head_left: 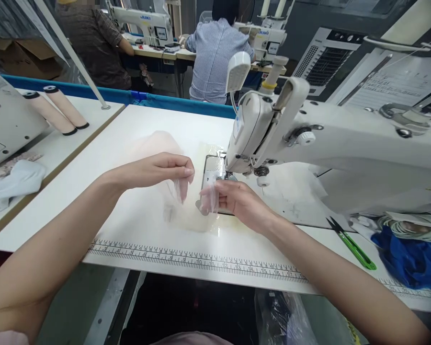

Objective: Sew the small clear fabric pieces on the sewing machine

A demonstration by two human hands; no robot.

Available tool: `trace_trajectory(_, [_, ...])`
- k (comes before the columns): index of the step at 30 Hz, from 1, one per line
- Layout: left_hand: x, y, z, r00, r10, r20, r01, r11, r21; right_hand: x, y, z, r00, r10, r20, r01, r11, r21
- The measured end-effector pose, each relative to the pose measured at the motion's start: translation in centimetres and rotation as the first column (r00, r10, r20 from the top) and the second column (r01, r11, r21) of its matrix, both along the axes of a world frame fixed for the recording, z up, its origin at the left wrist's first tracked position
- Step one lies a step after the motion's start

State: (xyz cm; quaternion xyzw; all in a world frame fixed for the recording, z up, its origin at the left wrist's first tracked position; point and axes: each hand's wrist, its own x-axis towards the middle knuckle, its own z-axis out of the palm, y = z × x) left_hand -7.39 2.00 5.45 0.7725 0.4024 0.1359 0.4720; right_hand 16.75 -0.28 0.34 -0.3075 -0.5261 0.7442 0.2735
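Note:
A sheer, pale pink fabric [161, 143] lies on the white table left of the sewing machine [251, 129]. My left hand [165, 168] pinches a gathered edge of it, thumb against fingers, with folds hanging below. Beside the needle, my right hand [237, 196] holds another striped, see-through edge of the fabric between thumb and fingers. Both hands are raised slightly over the table, with a small gap between them. The metal needle plate [210, 167] shows behind my right fingers. Whether the two held edges belong to one piece, I cannot tell.
Green thread snips [355, 247] lie at the right, near blue cloth [413, 258] and a coil of cord [409, 225]. A printed ruler [197, 261] runs along the front edge. Thread cones [53, 112] stand at the left. Two people sit at machines beyond.

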Motion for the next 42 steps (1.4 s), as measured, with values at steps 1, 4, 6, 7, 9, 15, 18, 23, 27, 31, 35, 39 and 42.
trace_trajectory(1, [-0.3,-0.1,0.0,1.0,0.025,0.002,-0.025,1.0,-0.005,-0.5,0.0,0.3,1.0,-0.03,0.008,0.03,0.999,0.031])
trace_trajectory(4, [-1.7,-0.4,0.1,0.995,0.103,0.02,-0.101,0.993,-0.062,-2.1,-0.1,1.2,0.997,-0.075,0.019,0.072,0.991,0.11])
trace_trajectory(6, [-2.9,-0.6,0.1,0.989,0.138,0.046,-0.132,0.985,-0.108,-3.3,-0.1,1.6,0.995,-0.096,0.032,0.09,0.986,0.138])
trace_trajectory(7, [-3.7,-0.7,0.1,0.986,0.153,0.063,-0.144,0.981,-0.128,-3.8,0.0,1.7,0.994,-0.105,0.035,0.099,0.984,0.146])
trace_trajectory(9, [-5.5,-1.0,-0.3,0.984,0.161,0.082,-0.143,0.973,-0.183,-4.9,0.1,1.9,0.993,-0.114,0.022,0.109,0.981,0.163])
trace_trajectory(15, [-11.7,-2.8,-2.6,0.979,0.169,0.115,-0.139,0.964,-0.228,-6.8,0.9,2.1,0.988,-0.149,-0.031,0.152,0.959,0.237])
trace_trajectory(18, [-13.2,-1.9,-2.2,0.894,0.373,0.247,-0.359,0.928,-0.101,-7.9,1.8,2.3,0.981,-0.191,-0.022,0.191,0.95,0.248])
trace_trajectory(23, [-12.9,5.9,0.3,0.792,0.545,0.275,-0.586,0.805,0.093,-10.4,4.9,1.8,0.933,-0.354,-0.068,0.36,0.904,0.232])
trace_trajectory(27, [-11.8,12.6,-1.1,0.837,0.544,0.058,-0.546,0.824,0.152,-11.9,7.9,-0.5,0.876,-0.481,0.025,0.462,0.854,0.238])
trace_trajectory(31, [-10.6,15.0,-5.0,0.821,0.571,0.029,-0.562,0.796,0.224,-12.2,9.7,-2.7,0.879,-0.461,0.126,0.418,0.87,0.262])
trace_trajectory(35, [-10.2,14.6,-7.3,0.776,0.629,0.043,-0.598,0.713,0.366,-12.1,10.4,-3.4,0.883,-0.414,0.221,0.34,0.889,0.306])
trace_trajectory(39, [-11.1,13.2,-7.2,0.71,0.704,0.015,-0.646,0.642,0.413,-12.2,10.7,-3.3,0.878,-0.389,0.279,0.293,0.898,0.33])
trace_trajectory(42, [-12.0,11.3,-6.6,0.682,0.731,-0.036,-0.662,0.637,0.395,-12.2,10.8,-3.4,0.873,-0.386,0.3,0.279,0.898,0.341])
